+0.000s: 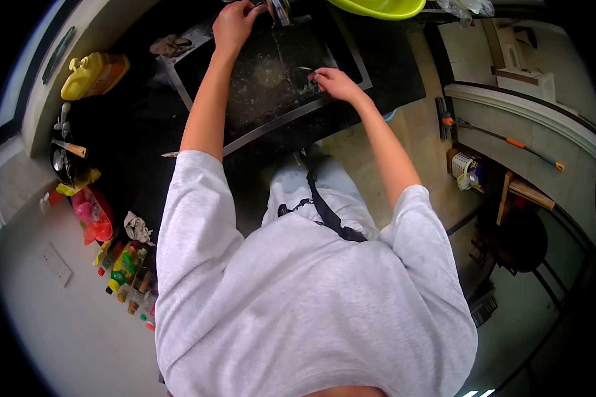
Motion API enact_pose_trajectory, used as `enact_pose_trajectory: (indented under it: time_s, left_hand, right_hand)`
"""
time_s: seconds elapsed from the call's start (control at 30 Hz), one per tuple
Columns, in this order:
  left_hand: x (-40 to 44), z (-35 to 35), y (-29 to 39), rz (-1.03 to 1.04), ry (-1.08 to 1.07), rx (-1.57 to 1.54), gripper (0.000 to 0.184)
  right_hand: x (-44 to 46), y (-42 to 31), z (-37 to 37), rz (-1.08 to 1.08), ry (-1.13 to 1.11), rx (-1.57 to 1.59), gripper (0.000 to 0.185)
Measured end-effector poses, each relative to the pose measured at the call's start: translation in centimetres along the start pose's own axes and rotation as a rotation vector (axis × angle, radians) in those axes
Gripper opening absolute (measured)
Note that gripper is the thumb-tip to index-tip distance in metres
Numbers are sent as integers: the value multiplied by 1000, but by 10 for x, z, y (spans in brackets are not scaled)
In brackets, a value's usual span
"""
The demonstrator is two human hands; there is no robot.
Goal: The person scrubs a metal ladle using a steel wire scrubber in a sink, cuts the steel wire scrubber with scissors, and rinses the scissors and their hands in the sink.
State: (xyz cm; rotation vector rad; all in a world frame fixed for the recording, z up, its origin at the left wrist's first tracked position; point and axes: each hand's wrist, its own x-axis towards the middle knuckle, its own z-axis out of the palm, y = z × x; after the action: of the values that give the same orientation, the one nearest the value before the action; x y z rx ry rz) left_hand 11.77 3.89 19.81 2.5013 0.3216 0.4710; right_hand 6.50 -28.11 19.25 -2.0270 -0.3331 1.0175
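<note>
My left hand (234, 26) is closed at the metal faucet (280, 12), at the top of the view, with its fingers on the handle. A thin stream of water runs from the spout into the dark sink (261, 86), where the bottom is wet and splashed. Over the right side of the sink, my right hand (336, 83) pinches a small shiny metal utensil (304, 69) with a curved end. Its exact kind is too small to make out.
A lime-green basin (379, 6) stands beyond the sink. On the left are a yellow jug (96, 75), a crumpled cloth (171, 45), a utensil holder (65, 162), a red basket (99, 215) and several bottles (127, 268). A long-handled floor tool (490, 133) leans at the right.
</note>
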Motion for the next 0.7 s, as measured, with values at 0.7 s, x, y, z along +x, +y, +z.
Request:
enact_pose_trajectory:
  time_s: [0.7]
  left_hand:
    - [-312,-116,34,21,-436,105,28]
  right_hand:
    - [-587,452,45,948,760,-383,35]
